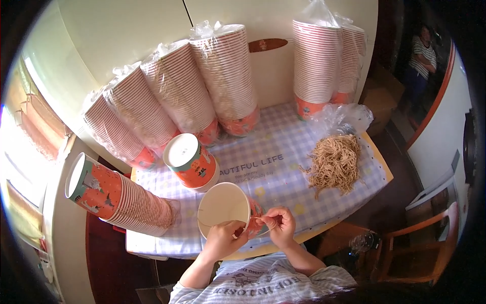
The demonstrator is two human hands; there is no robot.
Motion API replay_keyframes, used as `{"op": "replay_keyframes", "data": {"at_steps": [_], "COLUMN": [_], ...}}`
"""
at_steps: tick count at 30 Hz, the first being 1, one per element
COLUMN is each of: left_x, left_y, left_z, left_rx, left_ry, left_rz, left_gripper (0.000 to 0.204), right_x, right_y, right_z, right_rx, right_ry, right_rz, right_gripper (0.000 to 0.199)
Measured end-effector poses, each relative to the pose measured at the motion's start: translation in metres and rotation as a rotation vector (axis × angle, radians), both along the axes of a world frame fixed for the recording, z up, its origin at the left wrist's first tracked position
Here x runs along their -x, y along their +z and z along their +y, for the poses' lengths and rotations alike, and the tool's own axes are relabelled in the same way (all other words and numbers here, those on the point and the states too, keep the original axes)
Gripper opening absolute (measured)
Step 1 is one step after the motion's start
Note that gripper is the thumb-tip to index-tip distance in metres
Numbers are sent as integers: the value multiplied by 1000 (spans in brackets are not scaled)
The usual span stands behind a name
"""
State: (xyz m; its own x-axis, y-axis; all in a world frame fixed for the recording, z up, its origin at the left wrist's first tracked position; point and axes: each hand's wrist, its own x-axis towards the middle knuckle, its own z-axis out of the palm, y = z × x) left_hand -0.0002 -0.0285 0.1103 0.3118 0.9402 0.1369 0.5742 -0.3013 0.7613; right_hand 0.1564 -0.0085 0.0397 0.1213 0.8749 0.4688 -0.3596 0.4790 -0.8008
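An orange-printed paper bucket (223,202) with a white inside lies tilted at the table's front edge, its mouth turned toward the upper left. My left hand (224,239) is closed at the bucket's lower rim, fingers pinched on a thin tan cord (204,224) whose end sticks out over the mouth. On the bucket's right side, my right hand (281,226) is closed, thumb and fingertips pinching cord by the printed wall. Whether one single strand runs between both hands is hard to make out. A loose heap of tan cords (334,164) lies to the right.
Behind the bucket stands a short stack of orange buckets (195,164). A longer stack (124,197) leans at the left edge. Several tall plastic-wrapped stacks (225,76) line the back, with more wrapped buckets (316,66) at the back right. A wooden chair (420,238) is at right.
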Motion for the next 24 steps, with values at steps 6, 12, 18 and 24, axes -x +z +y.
{"op": "replay_keyframes", "data": {"at_steps": [6,12,18,24], "left_x": [-4,-2,-2,-4], "left_y": [2,1,1,5], "left_z": [0,0,2,-1], "left_rx": [9,0,-26,-19], "left_ry": [-3,-6,-27,-25], "left_rz": [-14,-9,16,24], "left_gripper": [12,12,12,13], "right_x": [-1,0,-7,-11], "right_y": [-1,0,-9,2], "right_z": [1,0,-1,-3], "right_rx": [-23,34,107,93], "right_ry": [10,5,-61,-99], "right_rz": [-6,11,-107,-417], "right_gripper": [19,17,16,16]}}
